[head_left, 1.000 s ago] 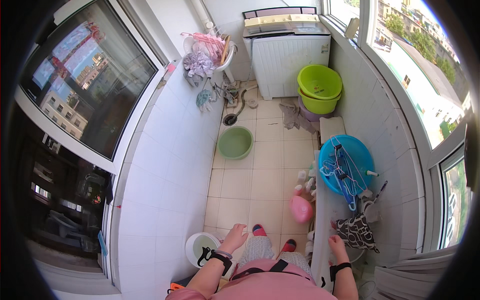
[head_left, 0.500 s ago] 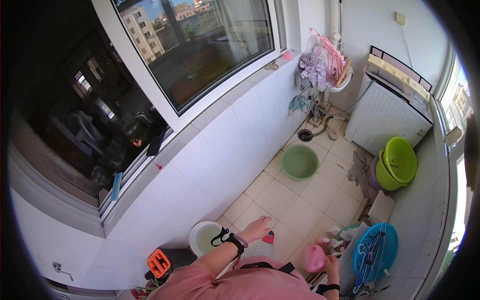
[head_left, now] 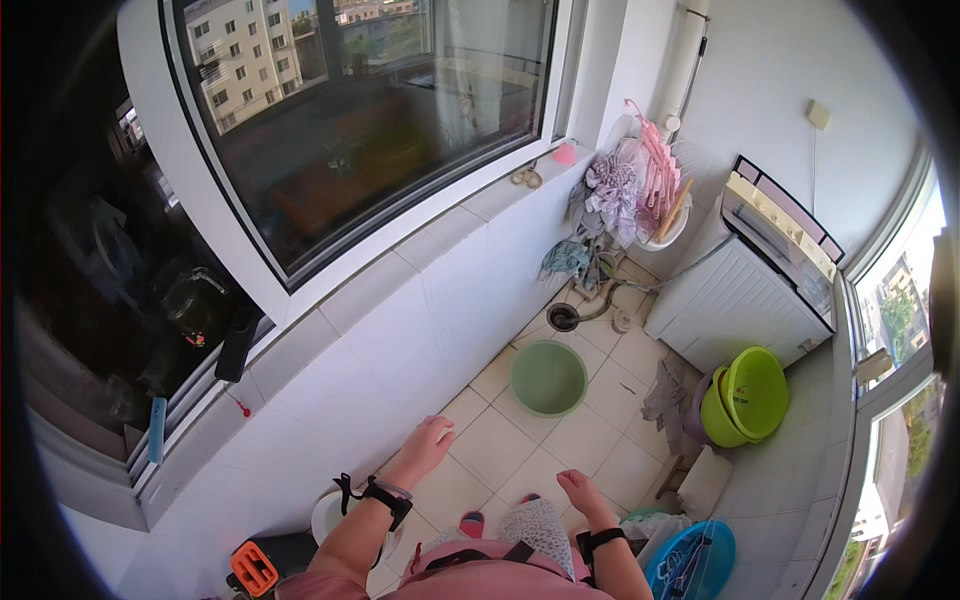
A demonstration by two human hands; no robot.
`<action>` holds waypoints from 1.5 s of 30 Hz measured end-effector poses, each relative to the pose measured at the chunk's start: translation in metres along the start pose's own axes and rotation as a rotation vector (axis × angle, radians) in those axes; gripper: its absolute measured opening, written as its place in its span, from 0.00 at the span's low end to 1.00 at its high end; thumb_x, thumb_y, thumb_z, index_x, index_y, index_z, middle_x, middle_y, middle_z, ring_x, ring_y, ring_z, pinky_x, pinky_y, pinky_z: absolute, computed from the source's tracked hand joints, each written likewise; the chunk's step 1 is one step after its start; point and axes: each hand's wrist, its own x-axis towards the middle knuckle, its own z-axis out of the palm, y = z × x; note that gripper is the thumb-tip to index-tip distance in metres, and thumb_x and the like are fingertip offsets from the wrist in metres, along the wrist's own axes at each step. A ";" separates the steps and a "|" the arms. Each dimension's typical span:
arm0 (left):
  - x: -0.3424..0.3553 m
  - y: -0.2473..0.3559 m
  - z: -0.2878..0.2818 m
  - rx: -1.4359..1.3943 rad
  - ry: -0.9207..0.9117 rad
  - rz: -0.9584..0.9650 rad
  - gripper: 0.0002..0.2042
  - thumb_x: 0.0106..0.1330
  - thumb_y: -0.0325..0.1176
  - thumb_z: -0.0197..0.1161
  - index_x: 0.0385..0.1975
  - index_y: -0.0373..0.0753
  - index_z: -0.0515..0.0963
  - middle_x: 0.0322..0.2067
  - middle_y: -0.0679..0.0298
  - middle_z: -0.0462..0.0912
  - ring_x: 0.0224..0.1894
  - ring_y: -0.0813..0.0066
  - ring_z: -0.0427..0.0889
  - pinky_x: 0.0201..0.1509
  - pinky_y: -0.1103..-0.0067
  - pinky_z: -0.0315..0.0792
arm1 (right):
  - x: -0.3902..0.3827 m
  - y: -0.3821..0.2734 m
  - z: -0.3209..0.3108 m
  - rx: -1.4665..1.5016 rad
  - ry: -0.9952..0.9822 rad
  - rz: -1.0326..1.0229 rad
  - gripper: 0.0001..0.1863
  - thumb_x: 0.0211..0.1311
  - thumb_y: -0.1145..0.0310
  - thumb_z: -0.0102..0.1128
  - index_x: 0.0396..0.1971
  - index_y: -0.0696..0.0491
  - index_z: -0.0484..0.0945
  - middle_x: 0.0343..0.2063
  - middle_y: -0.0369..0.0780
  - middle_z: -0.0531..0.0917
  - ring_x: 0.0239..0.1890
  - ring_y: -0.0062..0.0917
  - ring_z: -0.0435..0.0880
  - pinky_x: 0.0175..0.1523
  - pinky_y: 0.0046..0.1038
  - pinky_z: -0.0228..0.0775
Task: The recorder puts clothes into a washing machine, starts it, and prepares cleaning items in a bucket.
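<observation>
My left hand (head_left: 424,449) hangs over the tiled floor beside the white wall, palm downward. Its fingers are loosely stretched and hold nothing. To the right, my right hand (head_left: 584,494) is above the floor with its fingers curled together; I see nothing in it. A round green basin (head_left: 549,379) stands on the tiles ahead of both hands, apart from them. Below my left forearm is a white basin (head_left: 328,515), partly covered by the arm. Close to my right forearm lies a blue basin (head_left: 722,548) with hangers in it.
A white washing machine (head_left: 705,300) stands at the far right, with lime-green basins (head_left: 757,395) in front. Clothes and pink hangers (head_left: 655,175) fill a white sink (head_left: 668,228) in the far corner. A floor drain (head_left: 563,317), grey cloth (head_left: 664,397) and orange-topped item (head_left: 254,568) are also there.
My right hand has left the pink jug and moved forward and left; the jug is no longer in view. My left hand has shifted left. The view has moved, bringing the green basin nearer.
</observation>
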 end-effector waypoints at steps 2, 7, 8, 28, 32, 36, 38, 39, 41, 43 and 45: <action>0.059 0.021 0.003 -0.028 -0.002 0.040 0.11 0.62 0.33 0.58 0.42 0.36 0.74 0.45 0.55 0.76 0.46 0.55 0.76 0.48 0.69 0.71 | 0.029 -0.005 -0.021 0.041 -0.074 0.015 0.17 0.62 0.60 0.56 0.41 0.60 0.77 0.34 0.41 0.82 0.38 0.23 0.78 0.45 0.26 0.69; 0.223 0.100 0.000 0.258 0.130 0.423 0.12 0.61 0.31 0.58 0.43 0.36 0.74 0.48 0.57 0.75 0.51 0.58 0.73 0.54 0.68 0.67 | 0.115 0.027 -0.078 -0.172 -0.099 -0.045 0.17 0.62 0.60 0.56 0.42 0.59 0.77 0.37 0.42 0.83 0.41 0.26 0.80 0.47 0.28 0.71; 0.257 0.113 -0.003 0.309 0.143 0.455 0.13 0.61 0.32 0.58 0.44 0.36 0.74 0.49 0.56 0.75 0.52 0.58 0.73 0.55 0.68 0.67 | 0.128 0.029 -0.091 -0.168 -0.100 -0.061 0.17 0.62 0.60 0.56 0.42 0.59 0.77 0.37 0.42 0.83 0.41 0.26 0.80 0.47 0.28 0.71; 0.562 0.143 0.004 0.806 0.367 0.369 0.10 0.56 0.31 0.62 0.37 0.40 0.74 0.34 0.60 0.74 0.42 0.60 0.73 0.48 0.65 0.65 | 0.354 -0.011 -0.199 0.060 -0.094 -0.029 0.16 0.62 0.63 0.55 0.42 0.61 0.76 0.36 0.45 0.83 0.40 0.31 0.82 0.47 0.28 0.72; 0.536 0.158 -0.004 0.906 0.334 0.332 0.08 0.56 0.30 0.62 0.32 0.39 0.71 0.32 0.60 0.74 0.42 0.61 0.73 0.47 0.66 0.65 | 0.388 -0.074 -0.195 0.069 -0.199 -0.035 0.17 0.62 0.64 0.55 0.44 0.62 0.75 0.36 0.44 0.83 0.40 0.28 0.82 0.47 0.26 0.71; 0.474 0.164 -0.007 0.514 0.395 0.210 0.05 0.64 0.30 0.55 0.32 0.37 0.69 0.32 0.58 0.75 0.37 0.61 0.76 0.40 0.69 0.69 | 0.441 -0.139 -0.196 0.195 -0.260 -0.187 0.16 0.64 0.64 0.55 0.43 0.62 0.75 0.36 0.40 0.82 0.39 0.21 0.79 0.46 0.23 0.70; 0.431 0.154 -0.004 0.337 0.403 0.090 0.04 0.66 0.30 0.53 0.33 0.36 0.68 0.31 0.59 0.76 0.36 0.64 0.77 0.38 0.71 0.71 | 0.467 -0.178 -0.190 0.290 -0.285 -0.266 0.13 0.65 0.66 0.54 0.43 0.60 0.75 0.35 0.36 0.80 0.39 0.16 0.77 0.45 0.19 0.68; 0.408 0.148 -0.003 -0.044 0.355 -0.076 0.04 0.68 0.29 0.51 0.35 0.36 0.67 0.32 0.60 0.76 0.35 0.69 0.78 0.36 0.75 0.72 | 0.485 -0.186 -0.183 0.312 -0.266 -0.313 0.13 0.65 0.67 0.53 0.43 0.60 0.74 0.35 0.35 0.80 0.39 0.16 0.77 0.46 0.18 0.68; 0.359 0.131 0.000 -0.572 0.327 -0.332 0.05 0.71 0.31 0.47 0.38 0.35 0.66 0.31 0.63 0.77 0.34 0.81 0.79 0.33 0.84 0.73 | 0.508 -0.202 -0.166 0.343 -0.245 -0.381 0.12 0.66 0.68 0.53 0.43 0.60 0.74 0.35 0.35 0.80 0.39 0.14 0.76 0.46 0.17 0.67; 0.310 0.116 0.003 -0.680 0.387 -0.473 0.06 0.71 0.31 0.47 0.38 0.36 0.66 0.31 0.63 0.78 0.33 0.80 0.79 0.33 0.84 0.73 | 0.510 -0.209 -0.143 0.380 -0.257 -0.385 0.11 0.66 0.69 0.53 0.43 0.59 0.74 0.35 0.34 0.79 0.40 0.14 0.76 0.46 0.17 0.67; 0.254 0.101 0.010 -0.792 0.482 -0.581 0.05 0.71 0.31 0.47 0.38 0.36 0.67 0.29 0.63 0.79 0.32 0.79 0.80 0.32 0.84 0.73 | 0.493 -0.210 -0.115 0.380 -0.339 -0.337 0.11 0.66 0.68 0.52 0.42 0.58 0.75 0.35 0.33 0.79 0.40 0.14 0.76 0.47 0.17 0.66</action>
